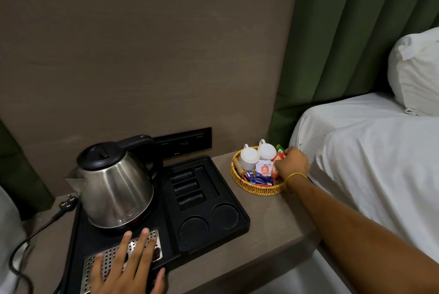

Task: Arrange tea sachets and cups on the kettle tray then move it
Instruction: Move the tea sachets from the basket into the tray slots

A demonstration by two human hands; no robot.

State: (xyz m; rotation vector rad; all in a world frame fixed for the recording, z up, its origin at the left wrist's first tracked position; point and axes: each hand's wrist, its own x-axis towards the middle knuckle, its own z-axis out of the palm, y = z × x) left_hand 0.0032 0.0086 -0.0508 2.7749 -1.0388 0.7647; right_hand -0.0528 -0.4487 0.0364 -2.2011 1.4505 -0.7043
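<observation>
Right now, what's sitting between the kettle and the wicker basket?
In the head view, only the black tray's empty sachet slots and a bare strip of tabletop lie between the kettle and the wicker basket.

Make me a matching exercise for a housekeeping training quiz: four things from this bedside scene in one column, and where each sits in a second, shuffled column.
Things:
1. kettle
2. white cups
3. left hand
4. right hand

Places:
A. upside down in the wicker basket
B. flat on the perforated metal grille
C. on the left part of the black tray
D. reaching among the sachets in the basket

Pairs: 1-C, 2-A, 3-B, 4-D
</observation>
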